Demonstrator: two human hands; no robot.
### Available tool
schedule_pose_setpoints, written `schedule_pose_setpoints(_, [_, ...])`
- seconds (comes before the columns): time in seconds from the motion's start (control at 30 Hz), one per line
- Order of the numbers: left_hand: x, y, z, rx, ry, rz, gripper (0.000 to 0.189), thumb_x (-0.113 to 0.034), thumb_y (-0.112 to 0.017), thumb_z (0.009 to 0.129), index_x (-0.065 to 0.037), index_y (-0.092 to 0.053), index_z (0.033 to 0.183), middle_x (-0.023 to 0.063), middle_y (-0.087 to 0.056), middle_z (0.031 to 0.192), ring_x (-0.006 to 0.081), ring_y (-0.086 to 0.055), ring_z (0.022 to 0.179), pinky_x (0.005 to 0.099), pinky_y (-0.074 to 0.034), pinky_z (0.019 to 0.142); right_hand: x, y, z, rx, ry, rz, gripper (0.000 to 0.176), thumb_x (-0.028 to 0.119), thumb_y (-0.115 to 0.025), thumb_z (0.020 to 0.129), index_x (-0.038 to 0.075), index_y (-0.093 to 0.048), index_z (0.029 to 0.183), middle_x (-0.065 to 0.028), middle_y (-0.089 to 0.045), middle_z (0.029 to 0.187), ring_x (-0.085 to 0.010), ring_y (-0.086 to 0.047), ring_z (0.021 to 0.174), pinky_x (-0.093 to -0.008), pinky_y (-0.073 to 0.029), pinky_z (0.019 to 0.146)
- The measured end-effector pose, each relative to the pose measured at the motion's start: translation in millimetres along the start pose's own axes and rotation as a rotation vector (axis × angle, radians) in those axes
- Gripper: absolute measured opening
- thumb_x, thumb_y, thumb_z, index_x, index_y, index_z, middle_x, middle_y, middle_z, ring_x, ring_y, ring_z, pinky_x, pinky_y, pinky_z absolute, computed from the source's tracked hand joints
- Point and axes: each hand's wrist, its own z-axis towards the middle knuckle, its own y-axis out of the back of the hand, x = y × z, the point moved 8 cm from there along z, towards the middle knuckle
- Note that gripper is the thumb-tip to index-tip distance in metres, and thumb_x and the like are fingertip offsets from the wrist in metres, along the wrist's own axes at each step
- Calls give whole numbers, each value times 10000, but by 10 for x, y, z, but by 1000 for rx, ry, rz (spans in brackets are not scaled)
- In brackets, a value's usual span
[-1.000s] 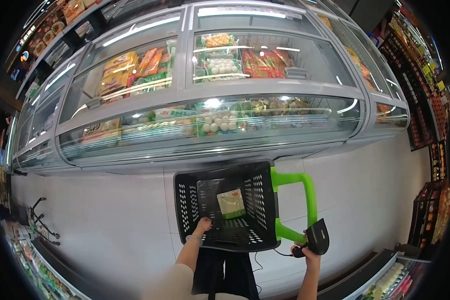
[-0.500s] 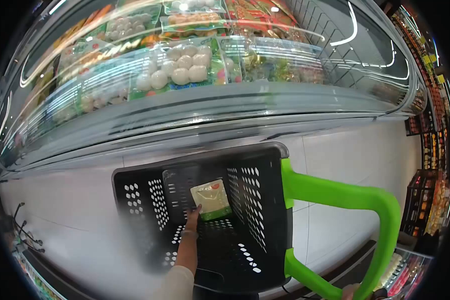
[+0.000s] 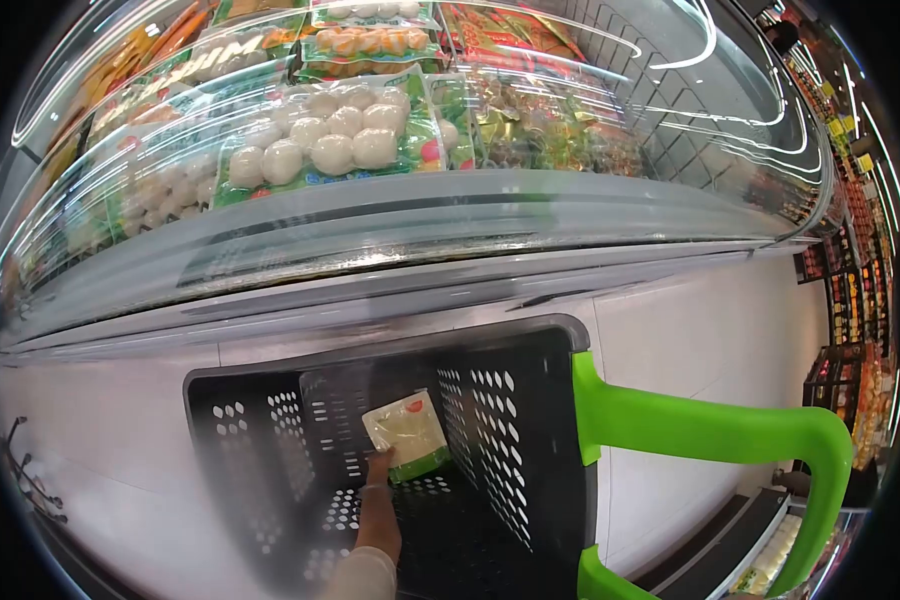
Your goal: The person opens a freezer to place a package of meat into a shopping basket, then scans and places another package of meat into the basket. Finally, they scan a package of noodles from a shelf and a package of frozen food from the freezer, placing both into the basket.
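Observation:
My left hand (image 3: 378, 467) reaches deep into a black plastic shopping basket (image 3: 550, 500) with perforated walls. Its fingers are closed on the lower left edge of a flat plastic food packet (image 3: 406, 432), pale cream with a green strip along the bottom and a small red mark at the top. The packet stands tilted near the basket's inner end, close over the slotted floor. A bright green handle (image 3: 700, 420) loops out from the basket's right side. My right hand is outside the view.
A freezer case (image 3: 400, 225) with a curved glass front runs along the far side, holding bagged white balls (image 3: 340, 140) and other colourful packets. Pale tiled floor (image 3: 690, 330) lies around the basket. Stocked shelves (image 3: 855, 300) stand at the right.
The basket, packet and my left hand appear slightly lower and further left as the view shifts. My right hand, seen at the lower end of the green handle before, has left the view.

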Motion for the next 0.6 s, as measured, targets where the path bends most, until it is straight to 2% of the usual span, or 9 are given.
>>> schedule_pose_setpoints(0.03, [-42, 18, -142, 27, -6, -102, 412, -270, -639, 700, -13, -550, 1011, 112, -598, 928, 194, -564, 818, 316, -422, 739, -8, -14, -3, 22, 0, 13, 272, 184, -585, 653, 44, -511, 874, -143, -496, 805, -236, -493, 667, -348, -457, 492])
schedule_pose_setpoints(0.13, [-256, 55, -533, 19, -193, -626, 384, -285, -611, 722, -2, -560, 975, 125, -614, 861, 204, -587, 760, 315, -437, 696, 42, -25, -5, 103, 1, 67, 312, 173, -607, 631, 52, -512, 903, -150, -496, 838, -244, -499, 699, -350, -465, 507])
schedule_pose_setpoints(0.2, [-608, 274, -978, 19, -291, -425, 349, -267, -568, 749, 1, -552, 973, 163, -604, 853, 267, -586, 780, 342, -439, 697, 160, -48, -49, 174, 8, 121, 342, 165, -621, 616, 58, -513, 922, -154, -496, 860, -249, -503, 720, -352, -470, 516])
schedule_pose_setpoints(0.3, [-988, 796, -1663, -222, -561, 171, 304, -236, -531, 764, 2, -551, 953, 183, -593, 834, 326, -563, 797, 378, -437, 695, 433, -44, -164, 296, 24, 230, 390, 155, -643, 594, 66, -514, 951, -161, -496, 893, -256, -509, 752, -354, -478, 530])
schedule_pose_setpoints(0.4, [-1294, 1592, -2658, -109, -608, 23, 284, -227, -501, 769, -11, -554, 946, 203, -570, 855, 377, -513, 839, 415, -423, 713, 710, -19, -326, 426, 33, 352, 440, 144, -664, 571, 74, -516, 980, -167, -496, 926, -264, -515, 785, -357, -486, 545])
schedule_pose_setpoints(0.43, [-1362, 1822, -2956, -62, -649, -13, 268, -209, -519, 773, -4, -552, 942, 172, -592, 826, 306, -568, 793, 378, -435, 689, 794, -13, -384, 473, 28, 393, 458, 140, -672, 564, 77, -516, 990, -169, -495, 937, -266, -517, 795, -357, -489, 549])
schedule_pose_setpoints(0.5, [-1501, 2383, -3691, -40, -710, -179, 249, -177, -518, 784, 8, -547, 947, 132, -600, 815, 220, -570, 761, 334, -444, 677, 874, 17, -465, 547, -10, 443, 492, 133, -686, 549, 82, -517, 1009, -174, -495, 959, -271, -522, 817, -359, -494, 559])
schedule_pose_setpoints(0.53, [-1549, 2632, -4139, -17, -728, -263, 239, -161, -518, 789, 14, -545, 949, 112, -603, 809, 177, -571, 745, 312, -448, 671, 860, 7, -471, 589, -89, 407, 679, 104, -690, 473, 97, -458, 1112, -133, -485, 1013, -254, -494, 921, -380, -489, 649])
schedule_pose_setpoints(0.6, [-1619, 3104, -4831, 130, -702, -615, 230, -123, -501, 811, 28, -525, 983, 60, -583, 840, 96, -520, 764, 257, -442, 680, 791, 58, -484, 528, -152, 532, 683, 58, -620, 477, 78, -437, 1134, -105, -489, 1038, -258, -465, 990, -468, -454, 759])
